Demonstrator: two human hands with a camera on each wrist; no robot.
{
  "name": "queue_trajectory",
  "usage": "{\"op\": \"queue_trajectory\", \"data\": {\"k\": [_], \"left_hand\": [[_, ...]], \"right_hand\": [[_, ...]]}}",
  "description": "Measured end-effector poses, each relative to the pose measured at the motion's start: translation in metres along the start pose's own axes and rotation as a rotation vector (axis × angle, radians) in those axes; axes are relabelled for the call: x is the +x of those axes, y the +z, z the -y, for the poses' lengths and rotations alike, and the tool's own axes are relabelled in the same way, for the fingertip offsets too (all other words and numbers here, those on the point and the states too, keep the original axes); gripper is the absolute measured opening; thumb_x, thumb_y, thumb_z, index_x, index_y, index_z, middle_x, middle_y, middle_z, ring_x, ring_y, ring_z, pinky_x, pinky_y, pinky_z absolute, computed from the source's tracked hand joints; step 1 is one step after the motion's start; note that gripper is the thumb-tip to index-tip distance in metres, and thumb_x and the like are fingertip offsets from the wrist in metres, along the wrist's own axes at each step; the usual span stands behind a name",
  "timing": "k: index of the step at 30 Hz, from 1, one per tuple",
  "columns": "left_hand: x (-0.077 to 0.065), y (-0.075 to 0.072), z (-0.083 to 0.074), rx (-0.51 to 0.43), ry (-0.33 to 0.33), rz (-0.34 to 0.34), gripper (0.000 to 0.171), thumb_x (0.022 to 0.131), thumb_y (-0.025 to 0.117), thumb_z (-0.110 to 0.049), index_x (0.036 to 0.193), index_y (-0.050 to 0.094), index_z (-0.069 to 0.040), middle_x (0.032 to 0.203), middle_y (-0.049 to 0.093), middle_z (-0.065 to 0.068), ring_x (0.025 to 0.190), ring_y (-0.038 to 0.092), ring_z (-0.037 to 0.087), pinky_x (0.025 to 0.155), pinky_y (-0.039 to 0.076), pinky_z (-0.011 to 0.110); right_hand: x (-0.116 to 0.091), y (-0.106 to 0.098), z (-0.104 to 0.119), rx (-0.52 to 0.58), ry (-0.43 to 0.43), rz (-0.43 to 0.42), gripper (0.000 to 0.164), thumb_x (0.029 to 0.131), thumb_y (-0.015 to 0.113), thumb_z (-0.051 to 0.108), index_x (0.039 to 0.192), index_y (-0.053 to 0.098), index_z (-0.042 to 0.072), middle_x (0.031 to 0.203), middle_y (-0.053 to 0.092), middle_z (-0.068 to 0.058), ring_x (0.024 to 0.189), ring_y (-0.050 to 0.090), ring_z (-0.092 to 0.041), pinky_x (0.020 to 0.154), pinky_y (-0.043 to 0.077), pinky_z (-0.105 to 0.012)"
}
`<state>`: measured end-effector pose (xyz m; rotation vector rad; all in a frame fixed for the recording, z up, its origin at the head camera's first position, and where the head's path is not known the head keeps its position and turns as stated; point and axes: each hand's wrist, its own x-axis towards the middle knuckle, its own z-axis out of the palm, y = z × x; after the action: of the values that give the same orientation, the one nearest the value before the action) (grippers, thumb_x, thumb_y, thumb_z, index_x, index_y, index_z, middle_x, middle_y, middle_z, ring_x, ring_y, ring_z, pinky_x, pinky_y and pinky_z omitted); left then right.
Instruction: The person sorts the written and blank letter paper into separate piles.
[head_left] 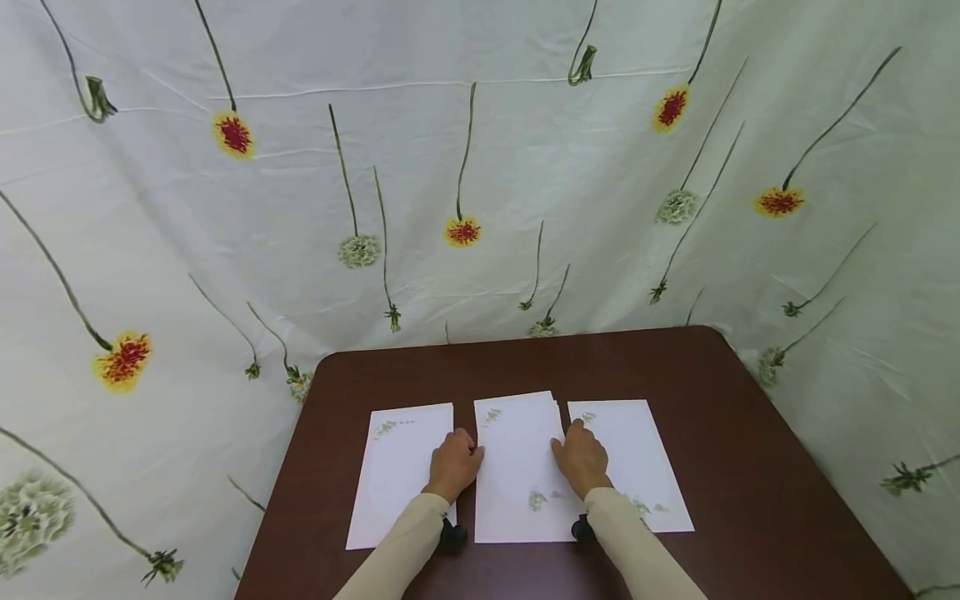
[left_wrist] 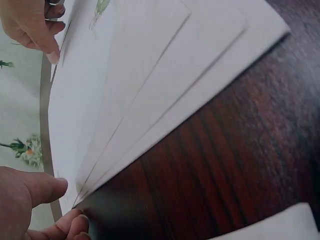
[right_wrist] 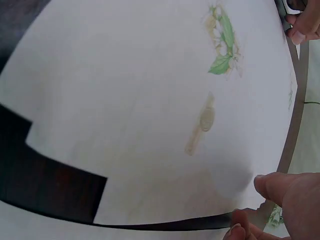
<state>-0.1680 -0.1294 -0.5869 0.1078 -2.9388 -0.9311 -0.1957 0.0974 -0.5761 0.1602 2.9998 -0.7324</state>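
Three piles of white paper lie side by side on the table. My hands flank the middle paper stack (head_left: 517,475), whose sheets are printed with small green plants. At its left edge my left hand (head_left: 453,465) holds the sheets, thumb over the top and curled fingers at the side. My right hand (head_left: 582,460) grips the opposite edge the same way, overlapping the right paper pile (head_left: 648,454) in the head view. Seen from the left wrist, the sheets (left_wrist: 165,65) are fanned unevenly. In the right wrist view the near corner (right_wrist: 65,145) is stepped.
The left paper pile (head_left: 397,475) lies under my left forearm. All of it sits on a dark reddish-brown table (head_left: 750,467) with rounded far corners. A pale floral cloth (head_left: 285,208) hangs behind and beside the table. A dark device (head_left: 452,535) is at my left wrist.
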Motion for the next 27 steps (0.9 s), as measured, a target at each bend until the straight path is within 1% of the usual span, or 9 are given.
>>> {"op": "queue_trajectory", "data": {"k": [3, 7, 13, 17, 23, 27], "left_hand": [[-0.0008, -0.0003, -0.0026, 0.021, -0.002, 0.002, 0.023, 0.096, 0.073, -0.016, 0.086, 0.057, -0.002, 0.082, 0.057, 0.01, 0.075, 0.056, 0.026, 0.079, 0.051, 0.052], [-0.0004, 0.0013, -0.0054, 0.043, -0.015, 0.018, 0.025, 0.096, 0.073, -0.017, 0.085, 0.057, -0.001, 0.082, 0.057, 0.011, 0.075, 0.057, 0.028, 0.08, 0.051, 0.053], [0.0025, 0.0047, -0.0075, 0.045, -0.039, 0.035, 0.026, 0.096, 0.074, -0.019, 0.084, 0.06, -0.001, 0.083, 0.061, 0.012, 0.076, 0.061, 0.028, 0.083, 0.053, 0.055], [0.0023, 0.0053, -0.0085, 0.029, -0.041, 0.022, 0.026, 0.096, 0.075, -0.018, 0.082, 0.061, 0.0, 0.082, 0.062, 0.013, 0.074, 0.06, 0.027, 0.082, 0.052, 0.056], [0.0021, 0.0067, -0.0082, -0.01, -0.047, -0.003, 0.025, 0.095, 0.076, -0.016, 0.085, 0.06, 0.001, 0.082, 0.06, 0.012, 0.074, 0.058, 0.026, 0.08, 0.051, 0.055], [0.0051, 0.0081, -0.008, -0.069, -0.07, -0.006, 0.022, 0.096, 0.073, -0.014, 0.086, 0.058, -0.001, 0.08, 0.058, 0.01, 0.072, 0.056, 0.024, 0.077, 0.05, 0.052]], "right_hand": [[-0.0028, 0.0015, -0.0001, -0.02, -0.01, 0.007, 0.047, 0.097, 0.076, 0.025, 0.115, 0.058, -0.014, 0.094, 0.072, -0.029, 0.087, 0.074, -0.045, 0.076, 0.059, -0.055], [-0.0042, 0.0043, -0.0005, -0.022, -0.008, 0.01, 0.05, 0.097, 0.077, 0.026, 0.117, 0.057, -0.016, 0.092, 0.072, -0.029, 0.084, 0.074, -0.044, 0.074, 0.059, -0.054], [-0.004, 0.0053, -0.0016, -0.006, -0.003, 0.003, 0.048, 0.097, 0.075, 0.025, 0.112, 0.058, -0.018, 0.09, 0.071, -0.03, 0.084, 0.074, -0.046, 0.074, 0.059, -0.055], [-0.0041, 0.0073, -0.0007, -0.003, 0.004, 0.006, 0.047, 0.098, 0.074, 0.024, 0.111, 0.057, -0.018, 0.09, 0.07, -0.031, 0.085, 0.074, -0.047, 0.075, 0.059, -0.055], [-0.0021, 0.0084, -0.0016, 0.03, 0.011, 0.011, 0.047, 0.098, 0.073, 0.024, 0.112, 0.055, -0.017, 0.091, 0.07, -0.032, 0.086, 0.073, -0.047, 0.075, 0.059, -0.055], [-0.0004, 0.005, -0.0032, 0.095, -0.009, 0.03, 0.038, 0.1, 0.07, 0.021, 0.11, 0.056, -0.013, 0.093, 0.071, -0.029, 0.087, 0.073, -0.045, 0.074, 0.058, -0.054]]}}
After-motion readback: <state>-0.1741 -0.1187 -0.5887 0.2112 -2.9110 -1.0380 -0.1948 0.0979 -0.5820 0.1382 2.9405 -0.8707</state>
